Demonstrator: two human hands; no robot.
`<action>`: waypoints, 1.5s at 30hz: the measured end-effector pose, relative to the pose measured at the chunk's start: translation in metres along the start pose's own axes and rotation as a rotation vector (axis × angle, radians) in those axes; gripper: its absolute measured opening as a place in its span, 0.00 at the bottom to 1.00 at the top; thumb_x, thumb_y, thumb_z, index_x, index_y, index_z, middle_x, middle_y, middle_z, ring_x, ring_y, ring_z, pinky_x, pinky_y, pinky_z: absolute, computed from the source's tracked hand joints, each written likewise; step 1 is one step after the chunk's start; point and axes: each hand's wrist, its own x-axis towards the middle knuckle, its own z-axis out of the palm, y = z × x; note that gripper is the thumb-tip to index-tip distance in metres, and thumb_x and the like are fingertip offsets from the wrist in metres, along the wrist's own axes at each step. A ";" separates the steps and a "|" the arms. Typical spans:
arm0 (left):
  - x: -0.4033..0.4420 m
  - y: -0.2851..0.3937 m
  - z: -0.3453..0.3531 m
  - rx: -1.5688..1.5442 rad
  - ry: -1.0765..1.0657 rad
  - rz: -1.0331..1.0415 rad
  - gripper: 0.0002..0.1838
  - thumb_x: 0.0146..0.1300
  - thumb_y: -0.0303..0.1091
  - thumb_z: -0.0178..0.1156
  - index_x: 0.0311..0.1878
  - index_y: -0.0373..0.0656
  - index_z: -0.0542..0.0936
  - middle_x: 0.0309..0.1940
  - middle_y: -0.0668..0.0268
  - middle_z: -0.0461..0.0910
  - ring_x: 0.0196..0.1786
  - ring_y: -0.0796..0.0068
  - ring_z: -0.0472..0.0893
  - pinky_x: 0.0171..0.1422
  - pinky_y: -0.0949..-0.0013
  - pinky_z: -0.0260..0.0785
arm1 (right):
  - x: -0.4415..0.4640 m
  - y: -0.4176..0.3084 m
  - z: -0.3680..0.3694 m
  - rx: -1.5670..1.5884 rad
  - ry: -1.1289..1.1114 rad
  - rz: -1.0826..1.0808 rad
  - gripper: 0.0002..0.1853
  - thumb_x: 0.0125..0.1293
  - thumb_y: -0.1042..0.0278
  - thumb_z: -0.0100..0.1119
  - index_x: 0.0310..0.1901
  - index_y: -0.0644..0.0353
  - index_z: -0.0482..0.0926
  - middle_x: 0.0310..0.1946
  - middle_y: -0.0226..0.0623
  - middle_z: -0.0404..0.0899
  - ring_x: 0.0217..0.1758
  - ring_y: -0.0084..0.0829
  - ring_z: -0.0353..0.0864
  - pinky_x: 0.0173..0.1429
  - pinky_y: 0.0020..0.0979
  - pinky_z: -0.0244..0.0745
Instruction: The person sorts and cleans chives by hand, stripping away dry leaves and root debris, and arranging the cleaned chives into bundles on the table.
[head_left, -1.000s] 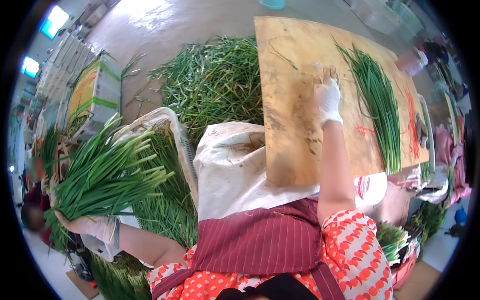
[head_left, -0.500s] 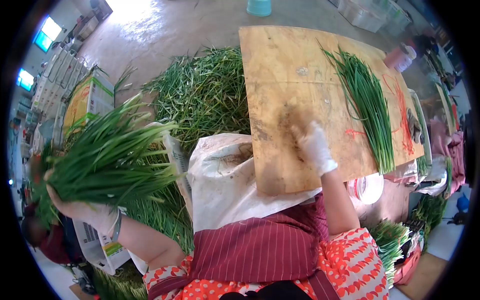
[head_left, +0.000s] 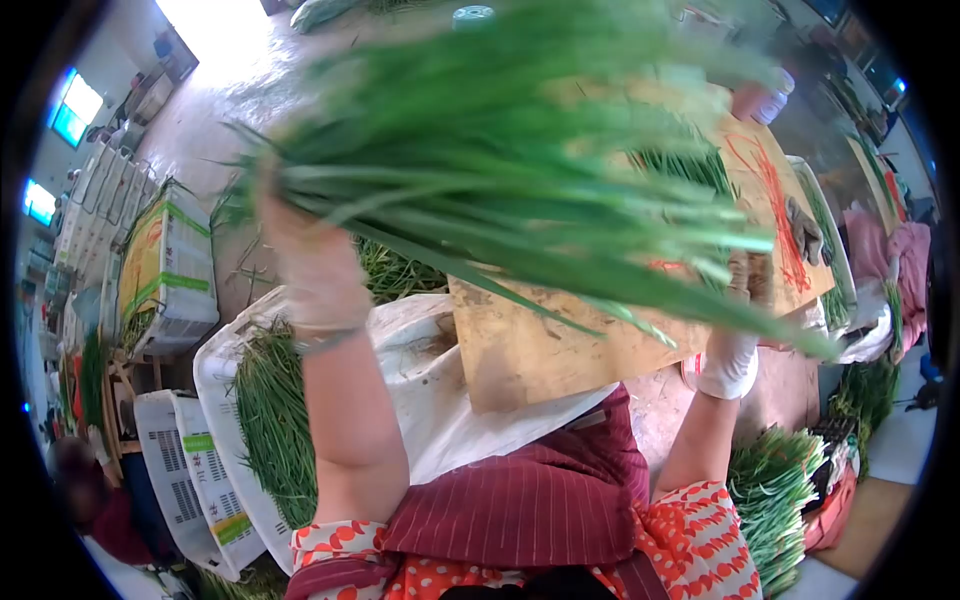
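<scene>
Greens (head_left: 500, 150), 1 blurred bunch gripped in the left hand (head_left: 320, 262), have swung from over the crate (head_left: 213, 385) across the board (head_left: 520, 362); I can't tell whether the right hand's (head_left: 729, 358) half-hidden fingers are closed.

Greens bunch (head_left: 480, 170) in L hand (head_left: 318, 265) moved fr. crate (head_left: 211, 375) to over bd. (head_left: 530, 355)

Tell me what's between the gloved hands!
In the head view, blurred green leaves stretch from the left hand towards the right hand, partly hiding a wooden board.
</scene>
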 end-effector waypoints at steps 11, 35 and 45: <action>0.140 -0.021 -0.126 0.095 0.321 -0.119 0.14 0.63 0.42 0.46 0.38 0.42 0.75 0.36 0.59 0.78 0.41 0.63 0.77 0.50 0.62 0.70 | -0.014 0.008 -0.027 -0.251 -0.077 0.078 0.16 0.70 0.71 0.47 0.57 0.64 0.72 0.55 0.35 0.75 0.60 0.25 0.70 0.67 0.26 0.58; 0.083 -0.155 -0.097 -0.105 -0.081 -0.434 0.12 0.64 0.38 0.51 0.44 0.42 0.76 0.41 0.64 0.79 0.47 0.66 0.78 0.58 0.60 0.69 | 0.002 -0.002 -0.045 -0.147 0.068 -0.074 0.15 0.67 0.77 0.47 0.54 0.64 0.74 0.55 0.39 0.75 0.60 0.30 0.71 0.65 0.30 0.62; 0.069 -0.162 -0.116 -0.305 -0.137 -0.552 0.09 0.59 0.35 0.58 0.41 0.43 0.80 0.39 0.65 0.82 0.40 0.68 0.81 0.50 0.62 0.75 | 0.079 0.076 0.077 -0.309 -0.541 0.015 0.17 0.63 0.58 0.56 0.46 0.63 0.80 0.47 0.43 0.79 0.52 0.39 0.76 0.58 0.32 0.67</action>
